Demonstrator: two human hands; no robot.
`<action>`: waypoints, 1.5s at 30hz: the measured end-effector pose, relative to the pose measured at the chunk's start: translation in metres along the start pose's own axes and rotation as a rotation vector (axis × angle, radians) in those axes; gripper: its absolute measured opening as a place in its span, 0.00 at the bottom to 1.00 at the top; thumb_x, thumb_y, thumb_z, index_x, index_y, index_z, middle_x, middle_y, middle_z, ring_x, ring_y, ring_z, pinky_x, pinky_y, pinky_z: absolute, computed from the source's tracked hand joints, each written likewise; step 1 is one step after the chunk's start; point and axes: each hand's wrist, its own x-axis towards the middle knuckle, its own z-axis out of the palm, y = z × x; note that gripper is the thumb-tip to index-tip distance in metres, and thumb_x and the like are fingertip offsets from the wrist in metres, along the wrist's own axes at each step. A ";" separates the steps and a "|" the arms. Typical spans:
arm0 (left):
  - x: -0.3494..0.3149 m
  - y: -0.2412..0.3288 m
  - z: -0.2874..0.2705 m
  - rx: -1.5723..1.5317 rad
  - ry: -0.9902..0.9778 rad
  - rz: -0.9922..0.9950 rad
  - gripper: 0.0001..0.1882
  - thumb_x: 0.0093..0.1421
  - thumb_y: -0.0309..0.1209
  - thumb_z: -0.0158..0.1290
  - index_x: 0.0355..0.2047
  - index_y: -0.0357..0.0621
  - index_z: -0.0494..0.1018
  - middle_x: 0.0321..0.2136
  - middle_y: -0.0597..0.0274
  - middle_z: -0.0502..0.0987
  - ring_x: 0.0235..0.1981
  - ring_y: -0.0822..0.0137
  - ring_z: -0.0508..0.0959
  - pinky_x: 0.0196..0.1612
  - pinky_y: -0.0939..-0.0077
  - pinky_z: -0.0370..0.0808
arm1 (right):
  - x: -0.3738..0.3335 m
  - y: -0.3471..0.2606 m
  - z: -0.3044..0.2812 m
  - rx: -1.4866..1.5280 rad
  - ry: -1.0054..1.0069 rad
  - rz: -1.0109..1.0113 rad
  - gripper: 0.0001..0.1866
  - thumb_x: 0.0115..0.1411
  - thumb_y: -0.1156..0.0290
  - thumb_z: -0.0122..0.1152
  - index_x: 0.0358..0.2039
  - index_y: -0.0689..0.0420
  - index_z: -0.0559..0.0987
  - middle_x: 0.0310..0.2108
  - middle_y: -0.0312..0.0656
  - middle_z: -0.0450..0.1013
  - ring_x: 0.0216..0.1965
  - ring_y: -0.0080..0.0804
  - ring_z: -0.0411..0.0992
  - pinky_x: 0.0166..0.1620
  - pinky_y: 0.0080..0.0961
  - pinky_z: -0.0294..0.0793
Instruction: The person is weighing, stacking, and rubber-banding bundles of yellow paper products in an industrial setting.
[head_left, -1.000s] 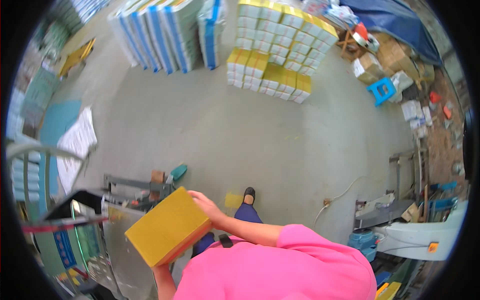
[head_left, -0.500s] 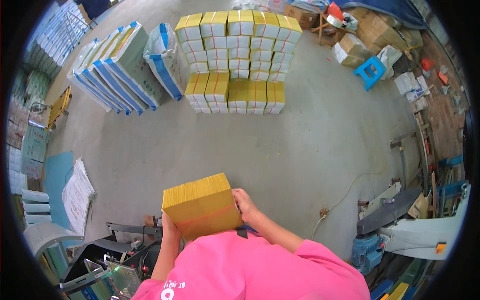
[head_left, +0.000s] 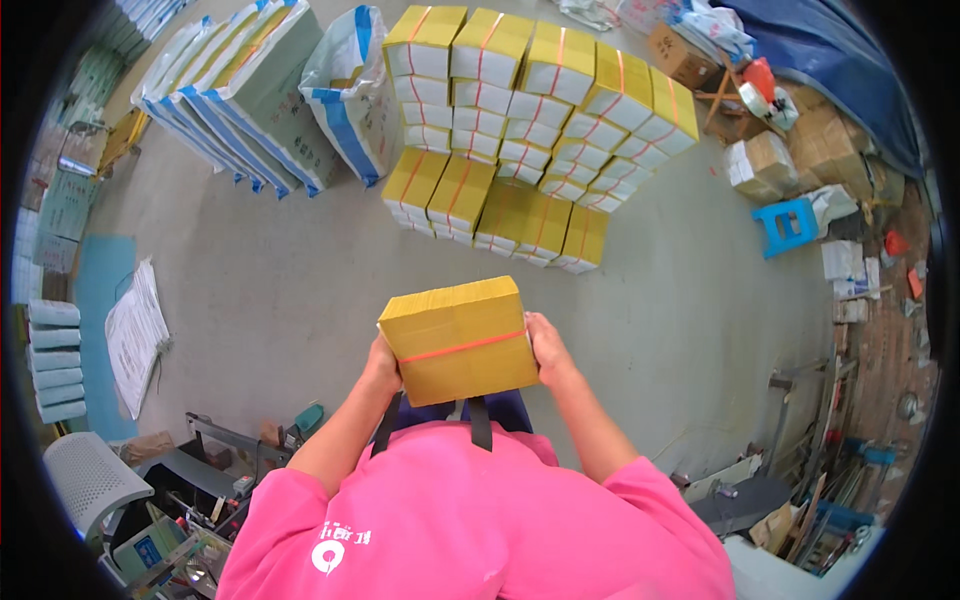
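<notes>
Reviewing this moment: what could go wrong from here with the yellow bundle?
The yellow bundle is held up between the left hand and right hand, one at each end, so it might drop if either grip loosens.
Only one red strap shows across it; if that slid off, the layers could spread apart.
The stack of bundles ahead stands higher at the back; a knock might shift its upper bundles.

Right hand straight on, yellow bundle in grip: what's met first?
Probably the low front row of stacked bundles, past open floor. Fisheye depth is unclear, so the right hand and yellow bundle might clear that row and meet the taller stack behind.
</notes>
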 end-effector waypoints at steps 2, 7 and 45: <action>0.036 -0.002 0.026 -0.069 0.028 -0.027 0.27 0.68 0.51 0.39 0.55 0.41 0.68 0.51 0.54 0.74 0.50 0.55 0.76 0.50 0.55 0.76 | 0.041 -0.028 -0.013 -0.031 -0.017 0.031 0.16 0.70 0.59 0.45 0.45 0.58 0.74 0.39 0.38 0.73 0.41 0.26 0.71 0.46 0.27 0.72; 0.152 -0.038 0.076 -0.369 0.046 -0.151 0.27 0.69 0.50 0.37 0.55 0.42 0.68 0.52 0.54 0.74 0.51 0.56 0.76 0.52 0.55 0.75 | 0.171 -0.086 -0.042 -0.298 -0.072 0.140 0.21 0.69 0.56 0.44 0.48 0.60 0.75 0.45 0.42 0.74 0.45 0.32 0.71 0.50 0.29 0.70; 0.597 -0.133 0.188 -0.672 0.523 -0.193 0.28 0.66 0.51 0.40 0.61 0.51 0.59 0.63 0.61 0.61 0.61 0.60 0.61 0.56 0.47 0.62 | 0.657 -0.067 -0.101 -1.429 -0.186 -0.627 0.29 0.61 0.66 0.54 0.64 0.53 0.63 0.60 0.54 0.63 0.61 0.53 0.61 0.62 0.43 0.60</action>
